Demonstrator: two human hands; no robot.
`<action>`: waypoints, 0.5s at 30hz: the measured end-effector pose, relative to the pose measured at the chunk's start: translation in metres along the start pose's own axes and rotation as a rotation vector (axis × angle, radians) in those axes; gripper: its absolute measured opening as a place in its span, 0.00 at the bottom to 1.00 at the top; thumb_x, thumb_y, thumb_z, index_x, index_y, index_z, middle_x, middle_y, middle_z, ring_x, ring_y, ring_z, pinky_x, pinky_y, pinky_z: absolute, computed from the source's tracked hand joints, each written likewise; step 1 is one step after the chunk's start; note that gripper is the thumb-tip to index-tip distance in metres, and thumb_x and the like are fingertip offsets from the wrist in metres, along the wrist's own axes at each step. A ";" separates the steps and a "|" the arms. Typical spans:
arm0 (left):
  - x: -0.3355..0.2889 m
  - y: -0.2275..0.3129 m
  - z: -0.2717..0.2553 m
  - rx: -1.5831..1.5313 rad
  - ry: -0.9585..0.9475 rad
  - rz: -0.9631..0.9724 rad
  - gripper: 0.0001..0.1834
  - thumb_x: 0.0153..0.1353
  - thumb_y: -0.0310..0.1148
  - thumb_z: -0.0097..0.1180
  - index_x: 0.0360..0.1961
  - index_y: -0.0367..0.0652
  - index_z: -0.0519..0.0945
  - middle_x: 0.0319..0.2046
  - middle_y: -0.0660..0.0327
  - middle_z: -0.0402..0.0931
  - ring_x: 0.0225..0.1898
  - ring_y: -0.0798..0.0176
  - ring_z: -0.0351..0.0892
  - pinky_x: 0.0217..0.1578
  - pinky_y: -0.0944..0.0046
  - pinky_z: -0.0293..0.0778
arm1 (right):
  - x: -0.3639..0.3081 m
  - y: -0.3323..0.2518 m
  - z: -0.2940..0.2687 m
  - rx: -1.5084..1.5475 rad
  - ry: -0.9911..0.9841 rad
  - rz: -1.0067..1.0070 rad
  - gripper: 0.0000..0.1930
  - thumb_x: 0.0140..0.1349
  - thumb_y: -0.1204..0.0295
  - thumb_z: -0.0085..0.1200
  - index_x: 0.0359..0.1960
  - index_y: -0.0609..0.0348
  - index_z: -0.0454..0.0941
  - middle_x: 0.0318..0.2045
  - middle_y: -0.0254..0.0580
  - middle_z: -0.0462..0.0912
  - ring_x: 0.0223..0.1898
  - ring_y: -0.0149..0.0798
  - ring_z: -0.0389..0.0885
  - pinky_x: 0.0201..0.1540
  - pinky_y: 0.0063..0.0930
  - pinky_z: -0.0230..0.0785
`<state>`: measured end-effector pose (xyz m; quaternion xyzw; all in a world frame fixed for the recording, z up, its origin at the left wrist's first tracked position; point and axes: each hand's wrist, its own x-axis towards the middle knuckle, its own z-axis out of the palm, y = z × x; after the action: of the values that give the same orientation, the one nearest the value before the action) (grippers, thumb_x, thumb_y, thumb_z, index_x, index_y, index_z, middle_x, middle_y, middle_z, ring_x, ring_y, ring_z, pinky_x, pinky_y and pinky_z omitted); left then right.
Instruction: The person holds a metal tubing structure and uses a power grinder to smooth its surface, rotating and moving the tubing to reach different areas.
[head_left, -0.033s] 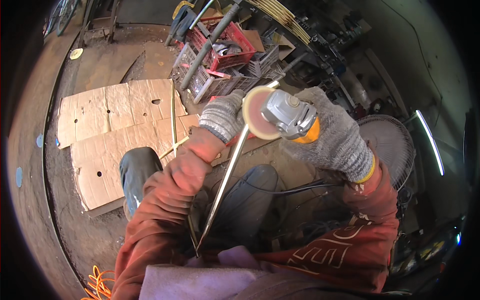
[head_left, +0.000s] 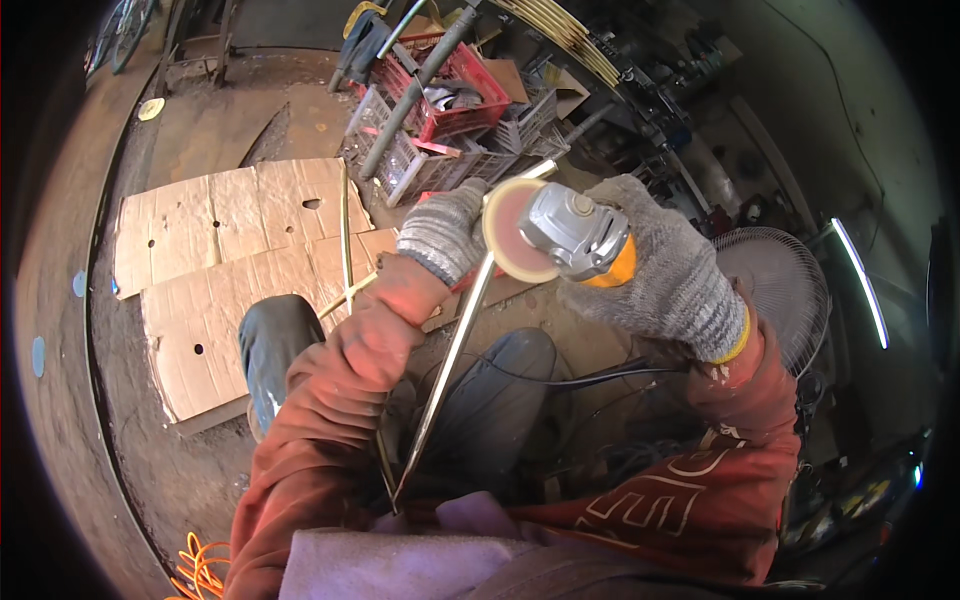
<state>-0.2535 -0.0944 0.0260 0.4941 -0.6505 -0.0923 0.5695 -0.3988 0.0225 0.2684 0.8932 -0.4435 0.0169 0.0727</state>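
In a grey knitted glove, my right hand (head_left: 655,270) is closed round the yellow body of an angle grinder (head_left: 575,230) with a silver head. Its round, pinkish-brown disc (head_left: 515,235) lies over the upper part of a shiny metal tube (head_left: 445,385); whether the two touch I cannot tell. The tube slants from my lap up past the disc to its far end. On the left of the disc, my gloved left hand (head_left: 440,235) is closed on the tube, its fingertips partly hidden.
Flattened cardboard (head_left: 235,225) covers the floor at left, with a thin metal strip (head_left: 347,240) across it. Beyond my hands stand a red crate (head_left: 475,90) and a grey crate (head_left: 385,140) holding scraps. A fan (head_left: 775,290) stands at right. A black cable (head_left: 600,378) runs below the grinder.
The grinder and my right hand have shifted very slightly to the left along the tube. My left hand stays almost where it was.
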 end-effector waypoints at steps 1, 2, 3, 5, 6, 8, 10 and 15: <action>-0.002 0.002 -0.002 -0.004 -0.001 -0.002 0.22 0.62 0.43 0.59 0.51 0.41 0.80 0.35 0.40 0.83 0.39 0.35 0.83 0.41 0.40 0.77 | 0.001 0.001 0.000 -0.038 -0.046 0.024 0.37 0.45 0.60 0.78 0.57 0.50 0.71 0.44 0.46 0.86 0.47 0.52 0.88 0.51 0.40 0.79; -0.005 0.005 -0.006 -0.027 0.049 -0.019 0.22 0.62 0.43 0.59 0.52 0.41 0.80 0.35 0.40 0.83 0.39 0.35 0.83 0.42 0.40 0.78 | 0.001 0.003 0.002 -0.040 -0.050 0.025 0.37 0.45 0.60 0.78 0.57 0.50 0.71 0.44 0.46 0.86 0.47 0.52 0.88 0.51 0.40 0.79; -0.006 0.006 -0.008 -0.050 0.098 -0.037 0.22 0.62 0.43 0.59 0.52 0.41 0.80 0.36 0.40 0.83 0.39 0.35 0.83 0.42 0.40 0.78 | 0.000 0.007 0.005 -0.027 0.006 -0.017 0.37 0.45 0.59 0.78 0.57 0.50 0.71 0.44 0.46 0.86 0.47 0.52 0.88 0.51 0.40 0.79; -0.006 0.009 -0.010 -0.044 0.106 -0.026 0.22 0.62 0.43 0.59 0.52 0.41 0.81 0.36 0.40 0.83 0.39 0.35 0.83 0.42 0.40 0.78 | -0.002 0.008 0.005 -0.014 0.063 -0.062 0.37 0.46 0.59 0.78 0.56 0.50 0.71 0.44 0.46 0.86 0.47 0.52 0.88 0.51 0.40 0.79; -0.006 0.010 -0.010 -0.037 0.113 -0.014 0.21 0.62 0.43 0.59 0.52 0.41 0.81 0.35 0.40 0.83 0.39 0.35 0.83 0.42 0.40 0.78 | -0.003 0.008 0.004 -0.014 0.047 -0.039 0.37 0.46 0.59 0.78 0.56 0.50 0.71 0.44 0.46 0.86 0.47 0.52 0.88 0.51 0.40 0.79; -0.005 0.009 -0.009 -0.044 0.119 -0.028 0.21 0.62 0.43 0.59 0.51 0.41 0.81 0.35 0.39 0.83 0.39 0.35 0.83 0.42 0.40 0.78 | -0.003 0.010 0.005 -0.012 0.036 -0.015 0.37 0.46 0.59 0.78 0.56 0.50 0.71 0.44 0.45 0.86 0.47 0.52 0.88 0.51 0.40 0.79; -0.005 0.006 -0.006 -0.053 0.126 -0.044 0.21 0.62 0.43 0.59 0.51 0.41 0.81 0.34 0.39 0.83 0.39 0.35 0.83 0.42 0.40 0.78 | -0.001 0.012 0.007 0.004 0.059 -0.063 0.37 0.46 0.58 0.78 0.57 0.50 0.71 0.44 0.46 0.86 0.47 0.52 0.88 0.50 0.40 0.79; -0.005 0.006 -0.008 -0.049 0.109 -0.048 0.20 0.62 0.42 0.59 0.50 0.42 0.80 0.33 0.39 0.83 0.38 0.35 0.83 0.41 0.40 0.77 | 0.002 0.011 0.005 -0.005 0.023 -0.016 0.38 0.45 0.58 0.79 0.57 0.50 0.71 0.44 0.45 0.86 0.47 0.51 0.88 0.50 0.39 0.79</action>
<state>-0.2507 -0.0845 0.0297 0.4998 -0.6041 -0.0947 0.6134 -0.4066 0.0138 0.2645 0.8963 -0.4353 0.0257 0.0801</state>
